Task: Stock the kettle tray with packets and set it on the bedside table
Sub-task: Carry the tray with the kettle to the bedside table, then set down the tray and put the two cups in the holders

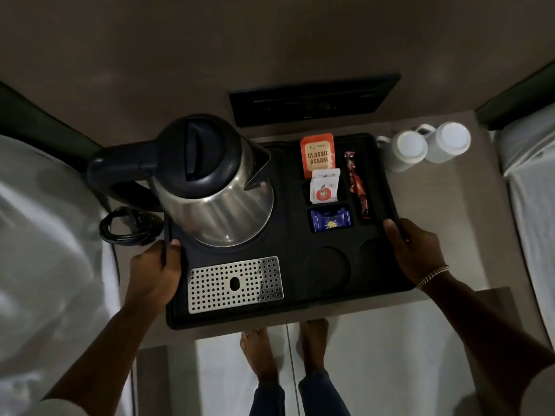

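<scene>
A black kettle tray lies over the bedside table, its near edge overhanging the front. My left hand grips its left rim, and my right hand grips its right rim. A steel kettle with a black lid stands at the tray's left. The right compartments hold an orange tea packet, a white packet, a blue packet and a red stick sachet. A perforated metal drip grate sits at the tray's front left.
Two white mugs stand upside down at the table's back right. A coiled black cord lies left of the tray. White beds flank the table on both sides. A dark switch panel is on the wall behind. My bare feet are below.
</scene>
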Demonstrator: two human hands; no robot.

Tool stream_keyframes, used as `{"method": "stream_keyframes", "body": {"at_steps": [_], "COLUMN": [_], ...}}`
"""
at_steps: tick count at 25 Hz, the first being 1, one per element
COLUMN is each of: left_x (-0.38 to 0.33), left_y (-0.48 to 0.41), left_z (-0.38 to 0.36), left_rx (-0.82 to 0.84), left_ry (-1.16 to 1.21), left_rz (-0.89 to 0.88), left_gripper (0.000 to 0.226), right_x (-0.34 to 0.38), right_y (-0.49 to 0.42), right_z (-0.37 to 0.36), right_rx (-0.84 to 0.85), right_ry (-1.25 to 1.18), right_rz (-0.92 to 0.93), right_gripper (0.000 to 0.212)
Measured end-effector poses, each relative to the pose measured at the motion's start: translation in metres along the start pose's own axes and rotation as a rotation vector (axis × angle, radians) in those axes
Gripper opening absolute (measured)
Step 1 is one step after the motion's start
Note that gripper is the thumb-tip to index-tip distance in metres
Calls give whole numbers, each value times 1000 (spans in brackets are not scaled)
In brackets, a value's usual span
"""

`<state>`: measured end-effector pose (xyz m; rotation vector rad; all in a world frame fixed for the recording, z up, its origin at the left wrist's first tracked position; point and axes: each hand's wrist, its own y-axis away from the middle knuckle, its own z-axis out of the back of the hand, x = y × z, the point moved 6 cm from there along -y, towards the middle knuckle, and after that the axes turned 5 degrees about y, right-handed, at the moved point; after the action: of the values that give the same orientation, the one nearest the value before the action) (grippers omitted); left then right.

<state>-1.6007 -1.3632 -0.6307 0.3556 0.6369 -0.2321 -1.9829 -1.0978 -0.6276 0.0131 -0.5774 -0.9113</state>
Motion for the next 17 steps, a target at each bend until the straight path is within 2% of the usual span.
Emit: {"method": "stream_keyframes", "body": {"at_steps": [3,8,12,15,17], "left_x": [-12,-10,-16,-27,-40], "left_y": [-3,2,9,29,41], "left_z": [2,2,6,20,23], "left_rx": [-39,-95,-122,-267,-342], "left_ry": [-151,-187,-184,-233,-201], "left_rz": [-138,-129,-130,-65,-26], "left_gripper": [48,45,35,23,19], "right_x": [0,4,8,10,10], "right_y": [1,1,5,6,3], "right_z": [3,7,9,14,19], "right_rx": [-68,-100,-58,18,6], "right_ry": [141,292,346,367,370], "right_rz": [67,133,92,43,24], "right_gripper": [36,40,33,30,27]}}
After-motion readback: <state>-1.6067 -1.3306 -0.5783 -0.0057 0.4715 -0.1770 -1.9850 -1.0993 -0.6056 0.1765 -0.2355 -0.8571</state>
